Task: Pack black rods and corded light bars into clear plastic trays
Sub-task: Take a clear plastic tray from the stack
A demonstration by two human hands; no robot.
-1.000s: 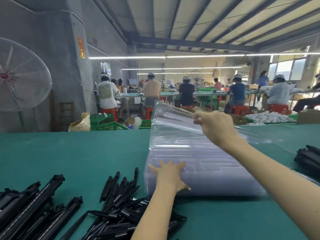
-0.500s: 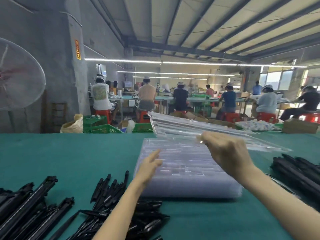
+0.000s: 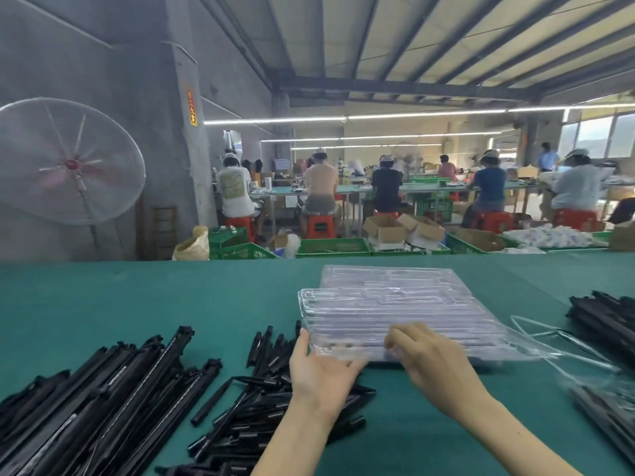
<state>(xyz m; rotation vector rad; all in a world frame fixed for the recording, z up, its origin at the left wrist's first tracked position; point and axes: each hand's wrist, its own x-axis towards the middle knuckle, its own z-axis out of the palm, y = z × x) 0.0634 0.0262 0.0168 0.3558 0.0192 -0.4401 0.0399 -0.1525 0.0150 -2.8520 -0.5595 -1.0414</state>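
I hold one clear plastic tray (image 3: 405,324) low over the green table (image 3: 137,304), in front of the stack of clear trays (image 3: 385,276). My right hand (image 3: 433,359) grips the tray's near edge, fingers curled over it. My left hand (image 3: 319,369) lies palm up at the near left corner, with straight fingers under the tray and the thumb along its side edge. Short black rods (image 3: 271,403) are heaped under my left wrist. Long black light bars (image 3: 103,407) lie in a pile at the left.
More black bars (image 3: 604,321) are piled at the right edge, with thin pale cords (image 3: 546,333) trailing toward the tray. A plastic bag of bars (image 3: 608,407) sits at lower right. Beyond the table are green crates (image 3: 330,247), a big fan (image 3: 68,163) and seated workers.
The tray that my right hand lifted off the stack has come down and toward me. My left hand left the top of the stack and went under the tray's near left corner.
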